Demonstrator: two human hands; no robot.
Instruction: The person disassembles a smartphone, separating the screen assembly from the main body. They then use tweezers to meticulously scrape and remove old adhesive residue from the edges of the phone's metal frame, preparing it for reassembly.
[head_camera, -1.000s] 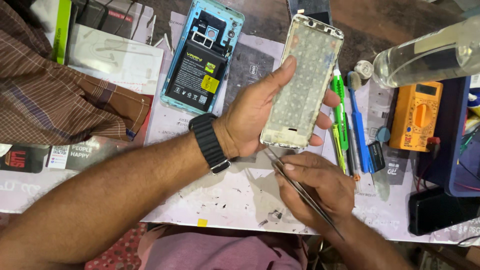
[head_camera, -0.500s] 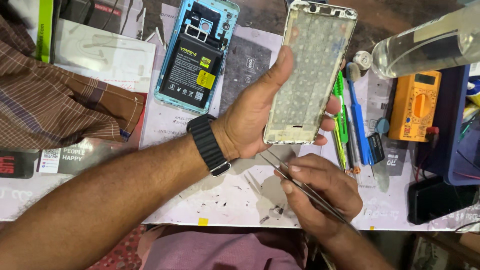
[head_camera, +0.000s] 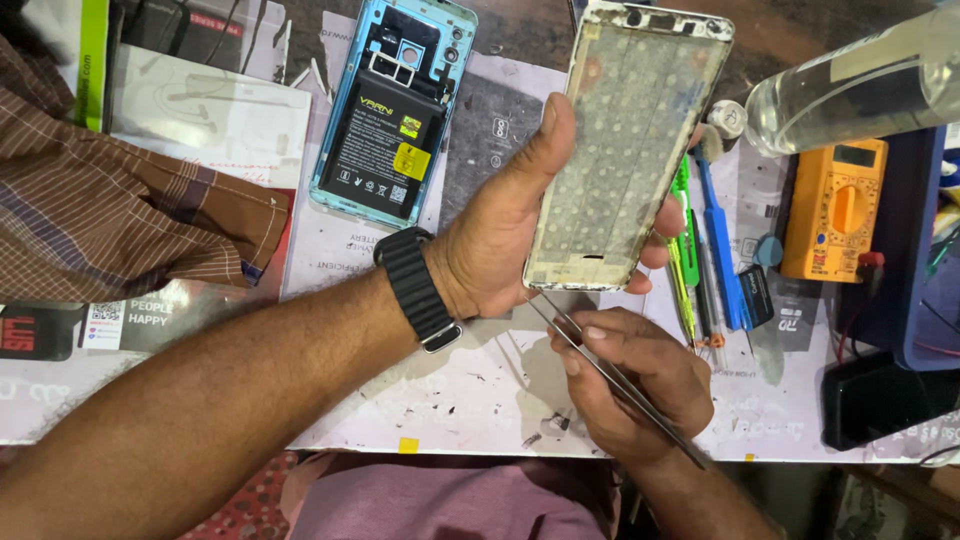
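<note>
My left hand (head_camera: 510, 235), with a black watch band (head_camera: 415, 285) on its wrist, grips a pale metal phone frame (head_camera: 625, 150) upright above the bench, thumb on its left edge. Just below it, my right hand (head_camera: 640, 380) pinches a pair of metal tweezers (head_camera: 600, 365). The tweezer tips point up-left, close to the frame's bottom left corner. An opened blue phone body (head_camera: 390, 110) with a black battery lies flat at the back, left of the frame.
A yellow multimeter (head_camera: 835, 210) and a clear plastic bottle (head_camera: 860, 85) sit at the right. Green and blue hand tools (head_camera: 700, 240) lie beside the frame. A person's brown checked sleeve (head_camera: 120, 210) rests at the left. A black block (head_camera: 885, 400) lies at the right front.
My left hand has raised the phone frame slightly higher and nearer the camera. My right hand stays under it with the tweezers, shifted slightly right.
</note>
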